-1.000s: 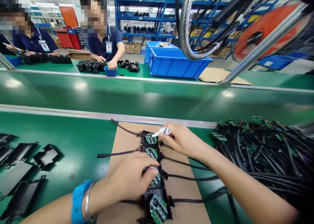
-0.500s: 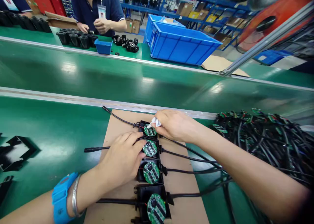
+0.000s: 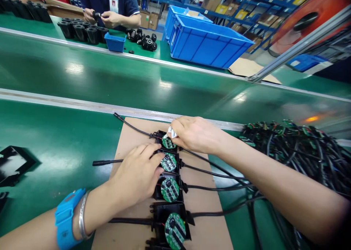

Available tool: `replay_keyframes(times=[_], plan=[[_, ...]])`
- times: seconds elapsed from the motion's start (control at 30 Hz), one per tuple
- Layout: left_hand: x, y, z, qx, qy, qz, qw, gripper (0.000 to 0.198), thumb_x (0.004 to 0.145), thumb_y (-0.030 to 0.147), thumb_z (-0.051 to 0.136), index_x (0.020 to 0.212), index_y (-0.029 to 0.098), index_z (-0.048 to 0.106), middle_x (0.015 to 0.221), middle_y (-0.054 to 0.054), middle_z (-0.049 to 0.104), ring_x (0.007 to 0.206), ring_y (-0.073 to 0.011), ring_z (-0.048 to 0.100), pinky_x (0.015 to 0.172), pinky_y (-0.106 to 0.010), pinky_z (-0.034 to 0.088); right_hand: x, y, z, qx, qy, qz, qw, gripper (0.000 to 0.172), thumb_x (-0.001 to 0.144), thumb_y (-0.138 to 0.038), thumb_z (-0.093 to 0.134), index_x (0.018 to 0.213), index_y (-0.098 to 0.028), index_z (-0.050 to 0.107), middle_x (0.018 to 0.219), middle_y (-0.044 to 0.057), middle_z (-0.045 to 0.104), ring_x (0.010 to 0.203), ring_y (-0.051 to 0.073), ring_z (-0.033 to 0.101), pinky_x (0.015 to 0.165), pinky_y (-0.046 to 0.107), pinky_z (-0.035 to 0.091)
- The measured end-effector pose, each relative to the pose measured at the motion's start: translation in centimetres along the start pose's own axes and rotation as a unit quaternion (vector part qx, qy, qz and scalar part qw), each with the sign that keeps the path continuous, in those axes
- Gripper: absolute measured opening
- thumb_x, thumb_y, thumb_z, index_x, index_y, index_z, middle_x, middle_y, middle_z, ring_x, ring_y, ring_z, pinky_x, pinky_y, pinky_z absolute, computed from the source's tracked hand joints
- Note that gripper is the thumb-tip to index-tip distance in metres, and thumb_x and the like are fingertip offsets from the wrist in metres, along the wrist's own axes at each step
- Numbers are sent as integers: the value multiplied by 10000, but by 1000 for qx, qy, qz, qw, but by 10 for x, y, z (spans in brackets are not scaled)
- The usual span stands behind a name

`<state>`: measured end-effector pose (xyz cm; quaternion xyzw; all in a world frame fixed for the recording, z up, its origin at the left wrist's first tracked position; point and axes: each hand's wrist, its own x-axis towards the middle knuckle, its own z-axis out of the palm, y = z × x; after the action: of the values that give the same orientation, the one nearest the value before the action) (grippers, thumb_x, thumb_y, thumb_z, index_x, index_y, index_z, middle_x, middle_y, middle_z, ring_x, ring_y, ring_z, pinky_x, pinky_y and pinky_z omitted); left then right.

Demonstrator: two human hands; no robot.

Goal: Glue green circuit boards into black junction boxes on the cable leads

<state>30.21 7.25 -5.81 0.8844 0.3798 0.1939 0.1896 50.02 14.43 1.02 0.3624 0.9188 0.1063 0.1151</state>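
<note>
My right hand (image 3: 193, 135) is closed around a small white tube (image 3: 172, 132), mostly hidden in the fingers. Its narrow tip points down at the farthest round green circuit board (image 3: 169, 143). My left hand (image 3: 137, 173) grips the left side of the second black housing (image 3: 177, 155), thumb and fingers beside that housing's circuit board (image 3: 169, 162). Nearer me, a third board (image 3: 170, 189) and a fourth board (image 3: 175, 231) lie on their own black housings in the same row. Black cables (image 3: 216, 174) run out from both sides.
The row lies on a cardboard sheet (image 3: 203, 230) on the green bench. A heap of cabled boards (image 3: 296, 158) fills the right side; black brackets (image 3: 16, 164) lie left. Across the divider, a co-worker's hands (image 3: 109, 19) hold a black part near blue bins (image 3: 208, 41).
My right hand and the white tube have shifted only slightly over the farthest board. The left hand keeps its place. The view has tilted a little; the co-worker's hands have risen with a part.
</note>
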Motion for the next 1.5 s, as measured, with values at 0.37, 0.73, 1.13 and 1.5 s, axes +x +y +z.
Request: replay_keyframes(times=[0.37,0.73,1.13,1.5], plan=[[0,0,-2,7,9,11,1000,293,916,225,459,1176,150,571,1273,-107,537,1157,-267,496,981,-460,453,-15,-5,4,-35,26,-30,999,169,880,-267,469,810,-124,527,714,94,600,663,234,599,522,289,363],[0,-1,-1,11,12,18,1000,290,918,220,446,1166,142,575,1278,-103,532,1184,-269,475,986,-457,451,-27,-11,4,-40,43,-40,997,150,874,-255,459,785,-147,511,686,84,587,625,212,567,502,289,311],[1,0,0,15,10,21,1000,297,925,231,450,1180,137,568,1285,-111,527,1205,-264,462,997,-451,444,-24,5,11,-16,32,-17,999,231,894,-326,464,801,-129,541,718,100,624,668,216,604,560,289,399],[1,0,-2,20,4,18,1000,299,924,232,455,1179,131,575,1289,-115,531,1186,-274,473,990,-464,445,-30,10,15,6,66,-1,998,246,917,-306,430,801,-136,564,756,100,629,714,222,598,594,307,415]])
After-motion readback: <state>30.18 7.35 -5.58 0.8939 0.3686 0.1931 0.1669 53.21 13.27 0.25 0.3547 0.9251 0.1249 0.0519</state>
